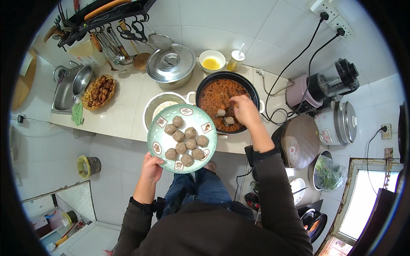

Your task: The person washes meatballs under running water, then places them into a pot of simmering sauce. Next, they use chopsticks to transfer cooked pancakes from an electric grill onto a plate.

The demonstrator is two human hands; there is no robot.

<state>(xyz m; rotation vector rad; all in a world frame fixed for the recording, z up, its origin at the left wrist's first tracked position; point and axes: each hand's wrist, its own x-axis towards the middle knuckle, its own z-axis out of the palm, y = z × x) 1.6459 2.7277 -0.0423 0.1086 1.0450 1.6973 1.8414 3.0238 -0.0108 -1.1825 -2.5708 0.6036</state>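
My left hand grips the near left rim of a green-edged plate, thumb on top, held in front of the counter's edge. Several round grey-brown meatballs lie on the plate. Over the right side of a black electric pot is my right hand, its fingers bent down towards the reddish-brown broth. Whether the fingertips hold anything is hidden. Two meatballs sit in the broth just left of that hand. Behind the plate, partly covered by it, stands a metal basin with pale contents.
A lidded steel pot, a bowl of yellow liquid and a seasoning jar stand along the wall. Fried food fills a basket near the sink. On the right are a blender, black cords and a rice cooker.
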